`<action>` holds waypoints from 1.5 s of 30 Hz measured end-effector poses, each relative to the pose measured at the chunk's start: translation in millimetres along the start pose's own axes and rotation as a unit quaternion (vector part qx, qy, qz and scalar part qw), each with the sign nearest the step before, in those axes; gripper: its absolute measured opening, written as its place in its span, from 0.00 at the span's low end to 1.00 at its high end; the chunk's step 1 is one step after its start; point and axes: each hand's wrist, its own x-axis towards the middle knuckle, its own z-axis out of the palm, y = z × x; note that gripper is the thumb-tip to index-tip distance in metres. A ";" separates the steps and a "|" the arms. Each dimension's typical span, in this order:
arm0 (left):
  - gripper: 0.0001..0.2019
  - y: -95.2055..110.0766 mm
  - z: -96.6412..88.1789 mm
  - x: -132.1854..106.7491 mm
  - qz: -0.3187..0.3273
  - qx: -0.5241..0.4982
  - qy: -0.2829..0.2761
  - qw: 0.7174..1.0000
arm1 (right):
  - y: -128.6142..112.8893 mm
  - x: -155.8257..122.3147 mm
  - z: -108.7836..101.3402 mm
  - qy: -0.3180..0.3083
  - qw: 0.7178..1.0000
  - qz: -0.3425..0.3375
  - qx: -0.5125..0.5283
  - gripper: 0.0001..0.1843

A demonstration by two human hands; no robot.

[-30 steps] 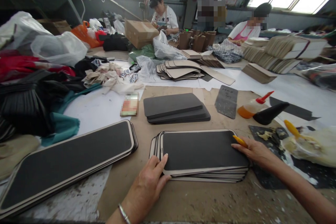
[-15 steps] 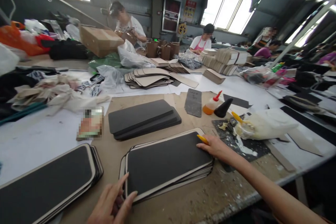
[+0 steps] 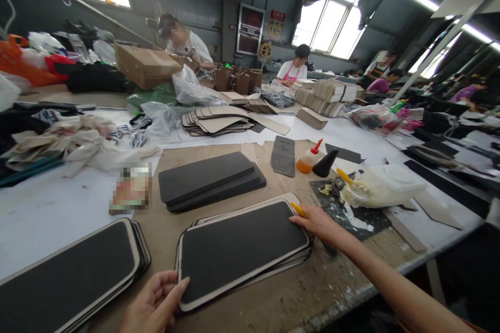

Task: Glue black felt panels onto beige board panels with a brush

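Observation:
A stack of tan boards faced with black foam (image 3: 242,250) lies in front of me on the brown work surface (image 3: 273,302). My left hand (image 3: 154,306) grips the stack's near left corner, thumb on top and fingers curled under the edge. My right hand (image 3: 318,222) rests on the far right end of the stack and holds a yellow-handled tool (image 3: 298,209) between its fingers. A second, longer stack of the same boards (image 3: 74,276) lies to the left.
Plain black foam pads (image 3: 211,179) lie behind the stack. To the right are an orange glue bottle (image 3: 308,159), a black cone (image 3: 325,164), a glue-smeared mat (image 3: 347,208) and a white bag (image 3: 385,184). Cloth heaps lie left; other people work at the far end.
My view has swung right and the stack now sits more to the left. My left hand slid from the top of the left edge down to the near left corner.

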 end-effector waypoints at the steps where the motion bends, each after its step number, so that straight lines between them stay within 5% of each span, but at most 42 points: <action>1: 0.29 1.2 0.3 -0.1 -0.001 -0.004 -0.004 1.000 | -0.2 0.5 0.3 -0.002 1.000 0.002 -0.001 0.11; 14: 0.25 28.1 2.2 -3.0 0.011 0.000 -0.022 1.000 | 1.9 2.0 0.6 0.004 0.997 0.062 0.037 0.16; 26: 0.21 25.7 -4.7 -10.1 -0.040 -0.111 -0.022 0.993 | 12.2 -0.8 23.8 -0.052 0.965 0.055 0.251 0.23; 45: 0.25 22.3 -10.4 -6.1 -0.090 -0.060 -0.060 0.992 | 5.9 -4.2 19.2 -0.048 0.961 0.063 0.263 0.16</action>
